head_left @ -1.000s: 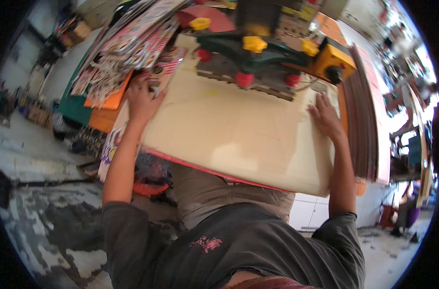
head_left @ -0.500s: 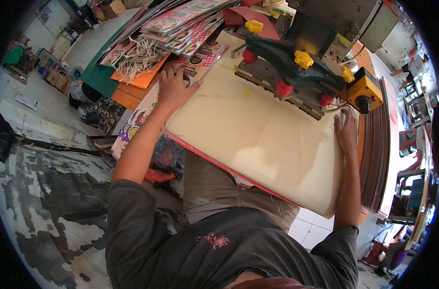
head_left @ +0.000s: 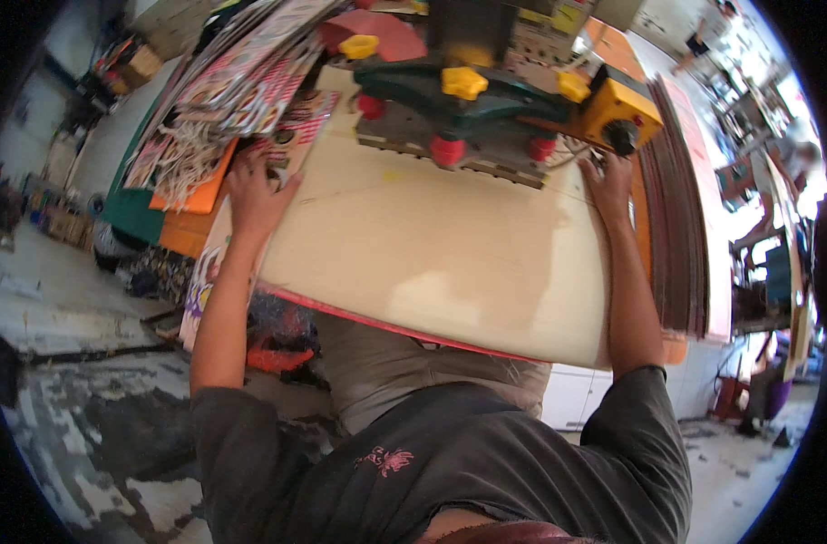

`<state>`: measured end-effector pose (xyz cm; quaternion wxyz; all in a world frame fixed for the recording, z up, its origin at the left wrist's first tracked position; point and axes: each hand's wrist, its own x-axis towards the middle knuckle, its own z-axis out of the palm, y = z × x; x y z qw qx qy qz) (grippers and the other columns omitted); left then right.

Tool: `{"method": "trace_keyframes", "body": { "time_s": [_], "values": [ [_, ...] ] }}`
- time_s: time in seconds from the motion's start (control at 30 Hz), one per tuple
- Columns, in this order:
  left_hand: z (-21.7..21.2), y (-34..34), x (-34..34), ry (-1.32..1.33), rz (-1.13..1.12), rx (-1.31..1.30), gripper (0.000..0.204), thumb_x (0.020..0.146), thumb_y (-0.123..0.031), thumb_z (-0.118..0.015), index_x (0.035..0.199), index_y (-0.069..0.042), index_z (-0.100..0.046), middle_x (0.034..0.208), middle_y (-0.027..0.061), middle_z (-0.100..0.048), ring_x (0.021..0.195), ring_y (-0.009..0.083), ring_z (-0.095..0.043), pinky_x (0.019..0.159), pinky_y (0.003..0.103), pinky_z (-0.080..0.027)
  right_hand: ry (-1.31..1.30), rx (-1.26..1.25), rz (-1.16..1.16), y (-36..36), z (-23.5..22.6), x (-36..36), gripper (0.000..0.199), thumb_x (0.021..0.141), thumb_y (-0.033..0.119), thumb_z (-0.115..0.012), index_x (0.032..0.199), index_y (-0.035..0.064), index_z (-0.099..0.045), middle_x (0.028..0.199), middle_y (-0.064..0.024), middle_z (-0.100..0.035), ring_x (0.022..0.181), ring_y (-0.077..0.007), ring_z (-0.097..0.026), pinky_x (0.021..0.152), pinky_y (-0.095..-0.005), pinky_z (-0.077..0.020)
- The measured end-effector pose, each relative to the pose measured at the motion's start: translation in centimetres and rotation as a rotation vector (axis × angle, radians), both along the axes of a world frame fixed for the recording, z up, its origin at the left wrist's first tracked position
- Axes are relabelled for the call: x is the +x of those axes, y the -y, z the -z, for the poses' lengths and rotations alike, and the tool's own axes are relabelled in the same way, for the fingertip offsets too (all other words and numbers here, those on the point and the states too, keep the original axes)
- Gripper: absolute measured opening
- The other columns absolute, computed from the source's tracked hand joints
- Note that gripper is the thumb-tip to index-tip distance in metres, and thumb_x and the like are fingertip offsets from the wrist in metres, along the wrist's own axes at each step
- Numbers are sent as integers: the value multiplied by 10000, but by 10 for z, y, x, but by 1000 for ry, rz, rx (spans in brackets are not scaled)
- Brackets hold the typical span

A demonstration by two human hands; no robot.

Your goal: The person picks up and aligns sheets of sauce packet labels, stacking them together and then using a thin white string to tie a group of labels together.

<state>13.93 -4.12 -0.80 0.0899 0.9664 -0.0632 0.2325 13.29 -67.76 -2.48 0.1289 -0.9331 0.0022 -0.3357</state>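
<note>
Hands stay flat and open on the pale board [head_left: 432, 263], left hand [head_left: 255, 195] at its left edge, right hand [head_left: 610, 181] now nearer the green machine [head_left: 486, 95].

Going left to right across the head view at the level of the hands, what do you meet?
Stack of colourful printed sheets → left hand flat at the left edge of the pale beige board → red knob on the green machine → right hand at the board's right edge → upright stack of dark brown panels.
</note>
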Motion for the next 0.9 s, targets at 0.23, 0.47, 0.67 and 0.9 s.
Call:
{"method": "trace_keyframes", "body": {
  "time_s": [0.23, 0.47, 0.67, 0.9],
  "values": [
    [-14, 12, -5, -164, -138, 37, 921, 903, -647, -686, 1472, 52, -498, 1507, 285, -477, 1321, 473, -450, 1130, 551, -363, -292, 449, 82, 0, -17, -5, 480, 814, 302, -896, 1120, -10, -696, 996, -178, -671, 955, -287, -668, 840, -407, -526],
    [-12, 15, 0, -150, -117, 0, 931, 902, -657, -678, 1494, 36, -488, 1547, 272, -457, 1370, 488, -418, 1161, 553, -343, -88, 797, -171, 24, 9, 9, 302, 932, 123, -781, 1152, -31, -643, 1034, -133, -762, 931, -206, -720, 826, -323, -546],
    [-11, 12, 0, -149, -117, 14, 918, 897, -637, -692, 1498, 27, -490, 1543, 276, -459, 1373, 494, -413, 1162, 548, -345, 155, 926, -248, 40, 5, 39, 169, 964, 58, -706, 1106, -28, -677, 1002, -77, -754, 927, -141, -711, 807, -302, -555],
    [-9, 8, -3, -109, -116, 13, 922, 889, -625, -708, 1491, 37, -486, 1506, 292, -481, 1328, 494, -441, 1134, 547, -365, 264, 604, -61, 35, -17, 60, 196, 933, 46, -714, 1117, -12, -679, 968, -122, -747, 875, -231, -723, 811, -372, -564]
  ]
}}
